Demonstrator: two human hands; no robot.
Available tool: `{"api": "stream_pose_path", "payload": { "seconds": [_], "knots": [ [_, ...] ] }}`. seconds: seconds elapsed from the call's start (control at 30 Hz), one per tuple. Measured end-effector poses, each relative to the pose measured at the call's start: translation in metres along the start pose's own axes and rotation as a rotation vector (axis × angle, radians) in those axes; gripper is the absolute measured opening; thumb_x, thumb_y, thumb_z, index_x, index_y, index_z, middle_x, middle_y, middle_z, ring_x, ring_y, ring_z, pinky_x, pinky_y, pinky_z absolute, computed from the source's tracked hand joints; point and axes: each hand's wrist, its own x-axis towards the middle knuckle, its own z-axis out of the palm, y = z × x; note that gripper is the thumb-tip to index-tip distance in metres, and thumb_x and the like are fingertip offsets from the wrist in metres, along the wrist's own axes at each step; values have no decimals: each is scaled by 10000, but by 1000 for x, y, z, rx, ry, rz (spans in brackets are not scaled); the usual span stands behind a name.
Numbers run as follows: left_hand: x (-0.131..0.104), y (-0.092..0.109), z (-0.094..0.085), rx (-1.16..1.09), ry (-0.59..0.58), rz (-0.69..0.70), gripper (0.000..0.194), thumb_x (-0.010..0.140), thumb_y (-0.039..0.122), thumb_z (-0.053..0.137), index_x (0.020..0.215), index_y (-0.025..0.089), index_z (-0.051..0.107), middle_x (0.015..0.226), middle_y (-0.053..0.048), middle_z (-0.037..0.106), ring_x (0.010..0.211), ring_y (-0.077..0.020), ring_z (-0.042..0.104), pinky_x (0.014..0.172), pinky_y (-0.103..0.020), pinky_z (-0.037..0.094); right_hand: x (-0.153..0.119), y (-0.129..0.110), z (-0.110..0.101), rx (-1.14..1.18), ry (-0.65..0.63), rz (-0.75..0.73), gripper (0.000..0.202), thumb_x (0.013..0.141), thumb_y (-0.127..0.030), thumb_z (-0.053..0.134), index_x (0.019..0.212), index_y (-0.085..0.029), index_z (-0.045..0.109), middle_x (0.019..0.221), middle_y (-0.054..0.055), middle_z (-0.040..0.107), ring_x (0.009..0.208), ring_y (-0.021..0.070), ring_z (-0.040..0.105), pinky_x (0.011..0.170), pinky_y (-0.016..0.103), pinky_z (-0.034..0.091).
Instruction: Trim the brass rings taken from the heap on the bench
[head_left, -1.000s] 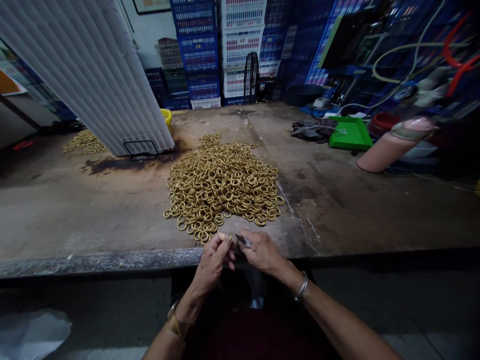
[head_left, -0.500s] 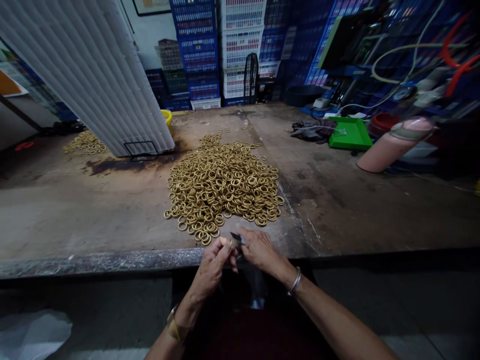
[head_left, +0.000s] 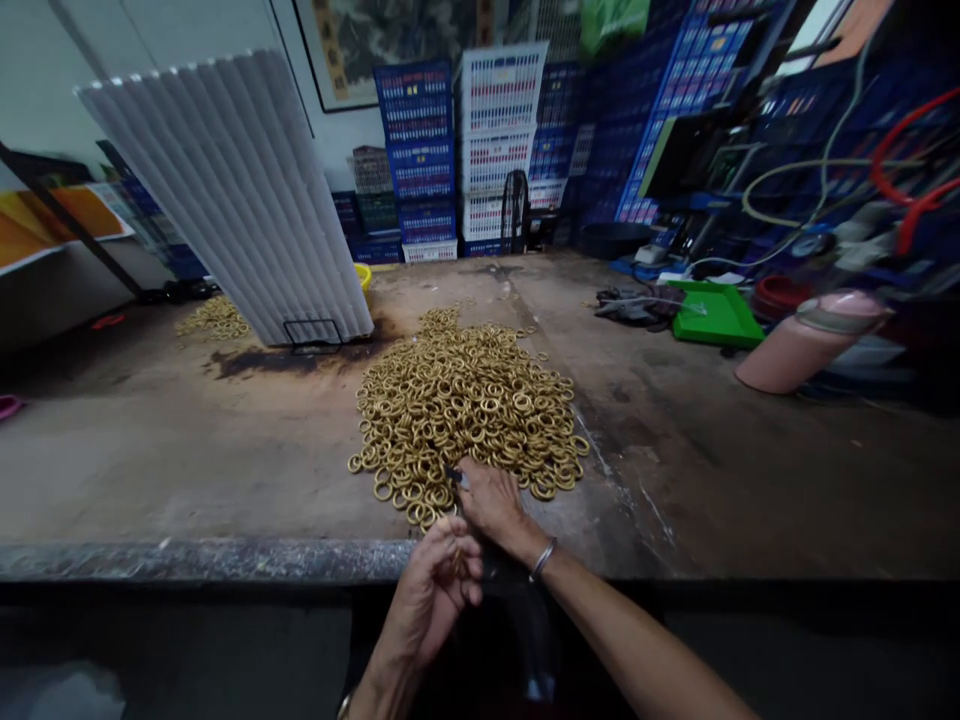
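A large heap of brass-coloured rings (head_left: 465,400) lies on the worktable in front of me. My right hand (head_left: 495,505) reaches to the heap's near edge, fingers closed round a small knife (head_left: 454,476) whose dark blade points left. Its handle is mostly hidden in the palm. My left hand (head_left: 442,575) is at the table's front edge, palm turned up and fingers curled. A brass-coloured ring (head_left: 457,562) shows in part between those fingers, though the hand is slightly blurred.
A leaning corrugated panel (head_left: 247,200) stands at the back left, with a smaller ring pile (head_left: 214,318) behind it. To the right are a green tray (head_left: 716,312), a dark rag (head_left: 637,304) and a pink cylinder (head_left: 810,342). Stacked crates (head_left: 416,150) line the back.
My right hand has moved away from the left to the heap, still with the knife. The left hand has turned palm up and its fingers have loosened. The view has tilted upward.
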Motion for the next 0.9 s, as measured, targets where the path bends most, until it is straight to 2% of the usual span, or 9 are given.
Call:
{"api": "stream_pose_path", "payload": {
  "seconds": [0.1, 0.17, 0.27, 0.4, 0.47, 0.53, 0.63, 0.7, 0.9],
  "knots": [
    [5, 0, -4, -74, 120, -29, 273, 636, 317, 687, 790, 146, 540, 683, 6, 559, 567, -81, 530, 455, -168, 364, 2, 4, 6, 50, 56, -30, 124, 750, -144, 444, 816, -206, 529, 796, 23, 631, 704, 145, 564, 579, 229, 284],
    [10, -1, -6, -60, 189, 3, 298, 625, 353, 697, 752, 149, 520, 670, 19, 543, 556, -69, 520, 448, -158, 345, 2, 11, 10, 111, 104, -55, 137, 726, -119, 450, 804, -202, 525, 799, 19, 618, 720, 141, 554, 601, 222, 300],
    [16, -1, -3, 100, 205, 115, 327, 650, 410, 666, 790, 164, 502, 627, 41, 503, 508, -60, 484, 410, -150, 309, -3, 22, 10, 229, 138, -123, 161, 743, -120, 434, 849, -200, 525, 795, 17, 607, 717, 137, 543, 630, 216, 328],
    [21, 1, 3, 361, 246, 260, 434, 686, 475, 599, 989, 189, 480, 596, 56, 477, 441, -55, 421, 367, -143, 280, -19, 30, -3, 341, 129, -213, 172, 743, -118, 441, 865, -195, 536, 802, 22, 603, 739, 141, 536, 664, 221, 343],
    [24, 1, 4, 466, 248, 273, 446, 704, 486, 570, 1022, 187, 479, 578, 61, 468, 414, -45, 391, 360, -137, 267, -27, 30, -12, 369, 85, -266, 190, 728, -95, 444, 855, -194, 545, 801, 22, 601, 748, 140, 530, 669, 221, 339],
    [26, 0, 5, 536, 223, 249, 390, 712, 480, 560, 941, 167, 512, 542, 68, 445, 389, -32, 356, 352, -131, 244, -32, 28, -17, 407, 65, -282, 175, 732, -103, 450, 839, -194, 553, 771, 13, 594, 722, 133, 520, 658, 221, 336],
    [29, -2, 6, 574, 194, 228, 328, 717, 473, 554, 782, 154, 510, 524, 69, 429, 377, -20, 330, 348, -127, 228, -35, 26, -18, 548, 68, -222, 89, 764, -182, 463, 783, -185, 550, 713, -1, 568, 655, 115, 491, 623, 215, 345],
    [29, -3, 5, 586, 196, 238, 318, 722, 471, 549, 749, 158, 494, 542, 63, 443, 382, -20, 339, 349, -127, 236, -34, 24, -14, 699, 57, -130, 97, 772, -239, 469, 733, -178, 534, 664, -12, 544, 619, 104, 474, 597, 205, 355],
    [27, -6, 2, 599, 154, 240, 298, 737, 458, 541, 778, 166, 499, 602, 45, 488, 415, -31, 375, 369, -132, 266, -32, 25, -6, 1054, -168, 147, 215, 780, -386, 434, 742, -182, 490, 477, -57, 479, 381, 66, 350, 404, 184, 286]
  ]
}}
